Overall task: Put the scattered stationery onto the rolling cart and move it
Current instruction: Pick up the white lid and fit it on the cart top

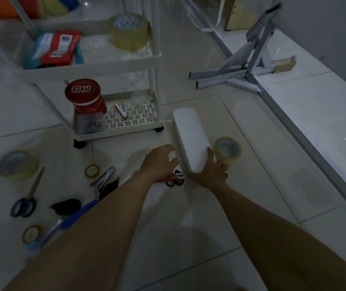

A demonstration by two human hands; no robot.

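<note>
Both hands grip the near end of a long white rounded plastic case [191,139] on the pale tiled floor [251,185]: left hand [160,162] curled on its left side, right hand [210,172] cupping its right edge. A clear tape roll [227,151] lies just beside it. The white three-tier rolling cart [125,64] holds a red-lidded jar [84,95] reading "KG", seen inverted.

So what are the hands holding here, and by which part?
Both hands are on the white box at its near end: the left hand on its left side, the right hand on its right side. It looks gripped between them, though a lift can't be told.
</note>
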